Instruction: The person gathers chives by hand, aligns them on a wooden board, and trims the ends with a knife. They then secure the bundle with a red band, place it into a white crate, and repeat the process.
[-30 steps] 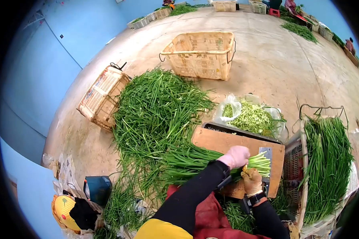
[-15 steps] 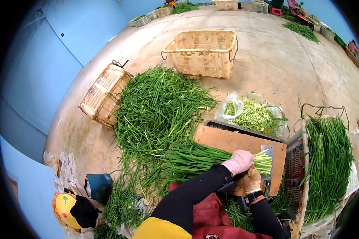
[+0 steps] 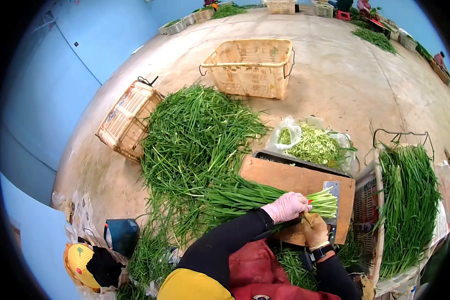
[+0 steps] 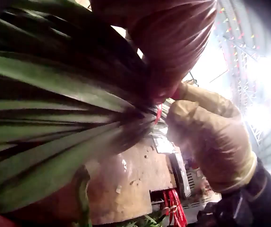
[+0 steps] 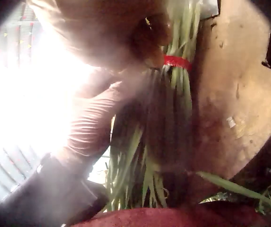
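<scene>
A bundle of garlic chives lies across the wooden board, its pale stem ends to the right. My left hand, in a pink glove, grips the bundle from above. Close by, my right hand in a yellowed glove has its fingers curled at the stems. A red tie circles the stems in the right wrist view, and the right fingertips pinch at it. Under the stem ends lies a cleaver, its blade partly covered by them.
Loose chives are heaped left of the board. Behind it sits a plastic bag of cut stem pieces. A crate packed with chives stands at the right; another crate is farther back. Red strips hang below the board.
My left hand has slid slightly left and down along the bundle, and red now shows at the stems beside it. My right hand stays close to the stems.
</scene>
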A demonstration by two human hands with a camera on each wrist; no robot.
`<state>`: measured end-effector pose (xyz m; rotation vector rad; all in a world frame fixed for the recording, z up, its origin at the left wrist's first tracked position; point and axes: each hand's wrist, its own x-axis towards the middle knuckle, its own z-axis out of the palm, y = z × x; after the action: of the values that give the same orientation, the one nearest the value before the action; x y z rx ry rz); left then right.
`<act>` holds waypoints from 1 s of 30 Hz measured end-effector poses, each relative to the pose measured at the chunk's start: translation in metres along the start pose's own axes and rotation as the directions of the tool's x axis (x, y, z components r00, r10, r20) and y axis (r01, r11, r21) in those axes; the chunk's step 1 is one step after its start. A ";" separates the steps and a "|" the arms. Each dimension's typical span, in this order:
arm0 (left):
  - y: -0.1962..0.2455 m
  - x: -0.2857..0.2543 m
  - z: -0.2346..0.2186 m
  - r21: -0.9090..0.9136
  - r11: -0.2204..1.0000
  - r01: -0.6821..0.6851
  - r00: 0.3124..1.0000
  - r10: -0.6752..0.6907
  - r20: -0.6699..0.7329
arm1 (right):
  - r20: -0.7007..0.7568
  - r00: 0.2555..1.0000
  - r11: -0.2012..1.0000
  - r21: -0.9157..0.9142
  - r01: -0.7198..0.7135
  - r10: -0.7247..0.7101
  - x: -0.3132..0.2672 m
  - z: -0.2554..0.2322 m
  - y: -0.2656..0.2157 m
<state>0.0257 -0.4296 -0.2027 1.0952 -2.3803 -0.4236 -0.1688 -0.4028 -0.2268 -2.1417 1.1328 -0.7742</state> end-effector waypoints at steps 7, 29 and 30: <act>-0.004 -0.004 0.006 -0.008 1.000 0.002 1.000 -0.002 -0.001 | -0.206 0.977 0.994 0.079 0.077 -0.059 0.044 -0.043 -0.023; -0.011 -0.004 0.021 -0.664 0.659 0.352 0.812 -0.568 -0.134 | -0.103 0.983 0.957 -0.261 0.124 -0.155 0.051 -0.009 0.015; -0.016 -0.003 0.021 -0.599 0.704 0.382 0.817 -0.560 -0.137 | -0.105 0.981 0.956 -0.262 0.134 -0.166 0.045 -0.009 0.008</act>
<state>0.0259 -0.4360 -0.2285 1.3605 -1.5135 -0.9694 -0.1584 -0.4470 -0.2165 -2.4450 1.1983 -0.8833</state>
